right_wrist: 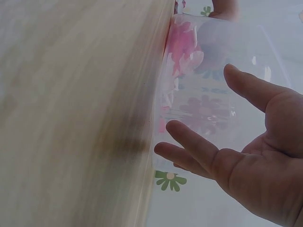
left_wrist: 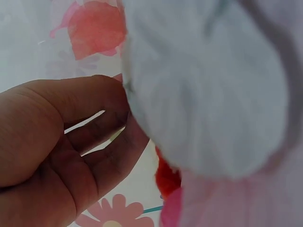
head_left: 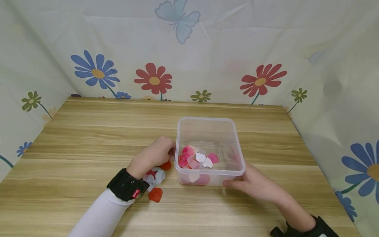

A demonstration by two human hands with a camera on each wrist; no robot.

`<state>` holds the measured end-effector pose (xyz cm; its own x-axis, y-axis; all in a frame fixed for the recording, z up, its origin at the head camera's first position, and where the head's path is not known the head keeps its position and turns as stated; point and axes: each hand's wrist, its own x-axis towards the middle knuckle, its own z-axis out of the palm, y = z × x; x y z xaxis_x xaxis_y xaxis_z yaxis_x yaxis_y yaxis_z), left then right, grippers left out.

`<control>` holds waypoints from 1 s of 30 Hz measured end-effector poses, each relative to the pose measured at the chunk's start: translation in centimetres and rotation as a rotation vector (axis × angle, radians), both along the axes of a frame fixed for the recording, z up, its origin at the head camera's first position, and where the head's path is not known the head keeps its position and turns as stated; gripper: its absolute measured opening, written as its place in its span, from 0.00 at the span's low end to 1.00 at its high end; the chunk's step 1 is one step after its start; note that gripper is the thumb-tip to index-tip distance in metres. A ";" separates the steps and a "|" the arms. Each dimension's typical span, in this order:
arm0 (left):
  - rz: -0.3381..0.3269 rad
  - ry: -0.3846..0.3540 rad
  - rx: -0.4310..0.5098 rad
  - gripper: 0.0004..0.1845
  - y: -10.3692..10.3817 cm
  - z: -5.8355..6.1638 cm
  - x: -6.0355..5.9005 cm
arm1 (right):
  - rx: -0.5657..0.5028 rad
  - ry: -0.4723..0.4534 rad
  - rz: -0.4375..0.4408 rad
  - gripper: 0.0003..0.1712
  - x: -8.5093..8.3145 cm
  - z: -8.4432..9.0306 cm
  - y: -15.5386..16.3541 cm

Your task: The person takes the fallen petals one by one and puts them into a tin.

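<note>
While the clear box [head_left: 207, 131] sits near the middle of the wooden table [head_left: 88, 131], I see my right hand [head_left: 251, 184] resting against its near right corner, fingers straight and spread along the wall rather than wrapped round it. The right wrist view agrees: the fingers [right_wrist: 199, 146] lie apart, open, close to the see-through side. Inside the box lies a small heap of petals [head_left: 196, 158], pink and white, gathered toward its near left part.

My left hand [head_left: 154, 158] sits just left of the box, knuckles up, fingers curled down over a loose pile of petals on the table [head_left: 155, 177], white ones with a red one at the far side. One orange-red petal [head_left: 155, 195] lies alone just nearer than that pile, by the black wrist strap [head_left: 125, 185]. From the head view I cannot tell whether the fingers pinch anything. The left wrist view shows the fingers [left_wrist: 94, 137] bent, with a white petal [left_wrist: 203, 94] very close to the lens and touching the fingertip, yet the grip itself stays unclear.

A flowered cloth [head_left: 154, 79] backs the table on the far side and both flanks.
</note>
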<state>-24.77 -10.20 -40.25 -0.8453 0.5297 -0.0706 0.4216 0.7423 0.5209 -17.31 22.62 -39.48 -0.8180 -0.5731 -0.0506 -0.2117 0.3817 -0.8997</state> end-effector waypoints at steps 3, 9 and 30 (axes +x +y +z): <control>-0.013 0.002 0.005 0.06 -0.1 -0.1 -0.1 | 0.000 -0.002 -0.002 0.51 0.0 0.0 0.0; -0.014 0.042 0.024 0.04 -0.7 0.6 -0.2 | -0.006 -0.010 0.001 0.51 0.0 -0.1 0.1; 0.179 0.316 0.230 0.08 -2.1 6.0 1.2 | -0.007 -0.012 0.006 0.49 -0.1 -0.2 0.1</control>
<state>-23.55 -12.30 -34.22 -0.8866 0.3440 0.3092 0.4617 0.6976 0.5478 -17.38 22.68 -39.67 -0.8140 -0.5782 -0.0568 -0.2026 0.3742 -0.9050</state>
